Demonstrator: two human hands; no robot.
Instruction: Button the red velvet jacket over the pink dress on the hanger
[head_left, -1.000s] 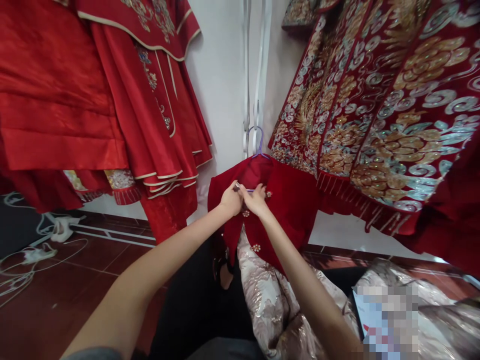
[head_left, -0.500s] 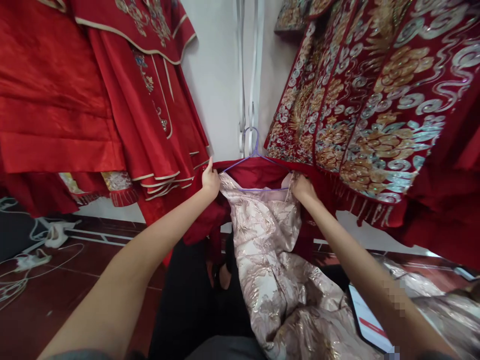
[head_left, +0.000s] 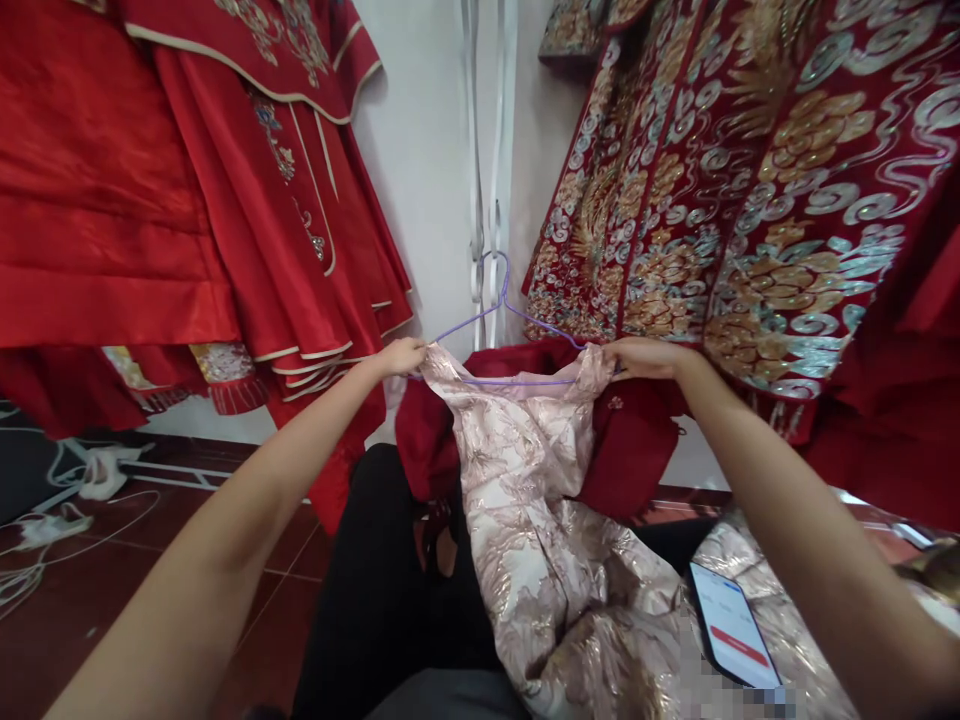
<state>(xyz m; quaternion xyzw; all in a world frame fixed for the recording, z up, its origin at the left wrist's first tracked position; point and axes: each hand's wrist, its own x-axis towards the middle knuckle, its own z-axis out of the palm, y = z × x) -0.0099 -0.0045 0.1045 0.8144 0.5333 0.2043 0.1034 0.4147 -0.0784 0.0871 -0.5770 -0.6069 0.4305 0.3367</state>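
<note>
A purple wire hanger hangs from white ribbons on the wall. A pale pink brocade garment hangs from the hanger's bar, and a dark red velvet jacket droops off behind it. My left hand is closed on the hanger's left end and the pink garment's corner. At the right end my right hand is closed on the pink garment's other corner, with the red jacket just below it.
Plain red satin robes hang at the left. A red robe with gold and silver embroidery hangs at the right. A phone lies on brocade cloth at lower right. White cables trail over the dark red tiled floor.
A second ago both hands pinched together at the red jacket's front. They have moved apart to the hanger's two ends, the jacket has slid back off it, and the pink garment now shows.
</note>
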